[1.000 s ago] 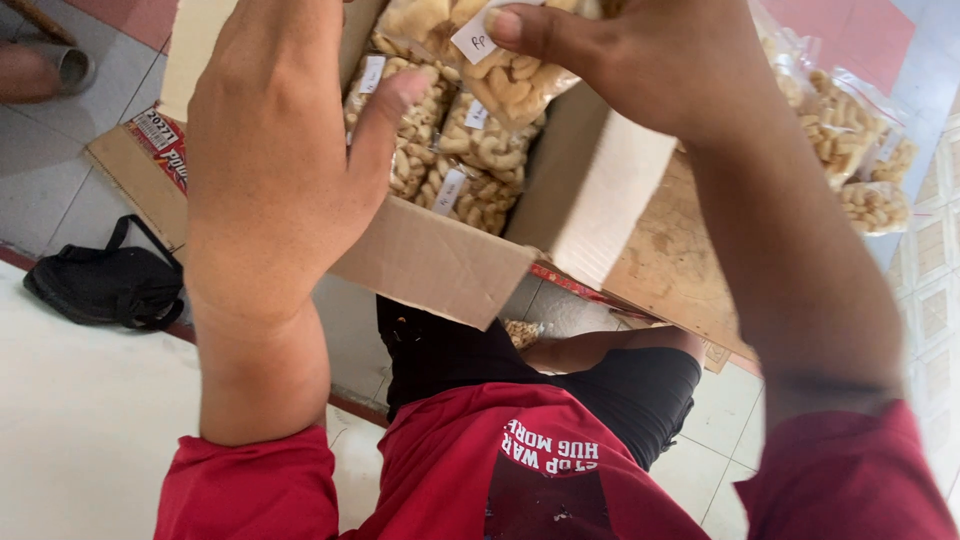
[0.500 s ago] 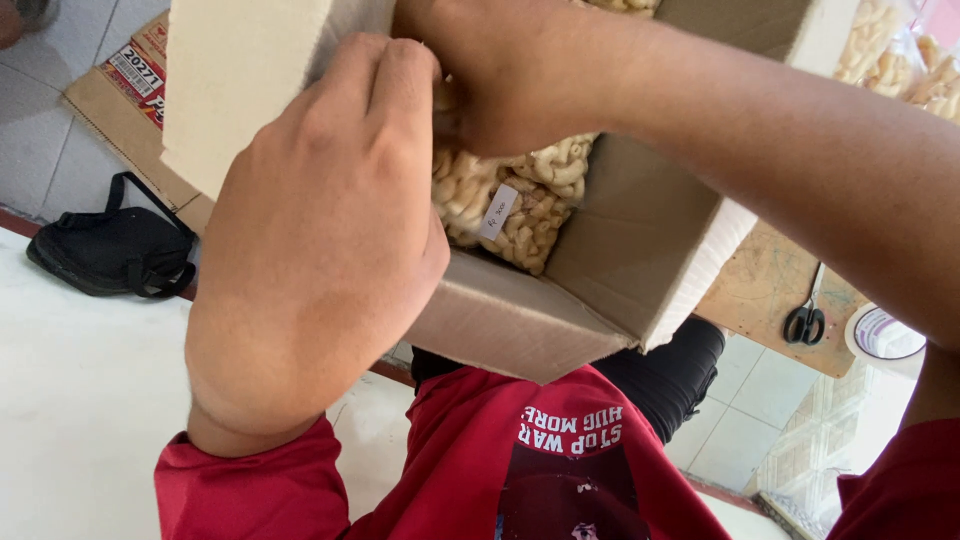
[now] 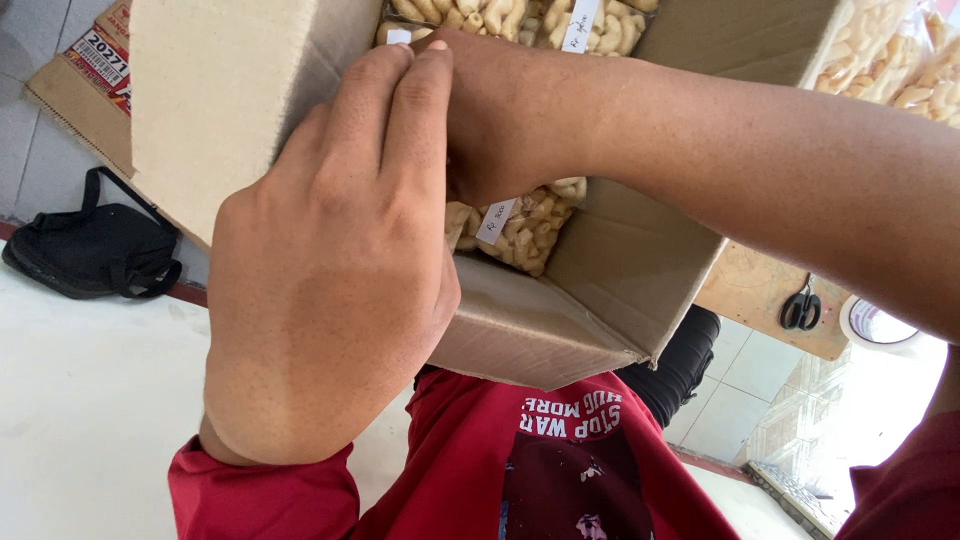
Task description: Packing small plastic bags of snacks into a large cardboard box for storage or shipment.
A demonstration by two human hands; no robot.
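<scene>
Our left hand (image 3: 330, 270) lies over the near-left corner of the box (image 3: 560, 300), its fingers (image 3: 400, 110) stretched flat along the left flap (image 3: 210, 100); its grip is open, pressing rather than clasping. Our right hand (image 3: 510, 120) reaches across from the right and goes down into the box at its left side. Its fingers are hidden behind the left hand and among the packs, so we cannot tell whether its grip is closed on anything.

The box stands open in front of us, tilted, its near wall just above our red shirt (image 3: 540, 470). Inside lie clear packs of pale curled crackers (image 3: 530, 225) with small white labels (image 3: 493, 220), one just under the right hand and more at the far edge (image 3: 520, 15).

On the floor (image 3: 80, 400) to the left lies a black bag (image 3: 90, 250). To the right, black scissors (image 3: 800, 308) and a tape roll (image 3: 878, 325) lie on a wooden board (image 3: 750, 285).
</scene>
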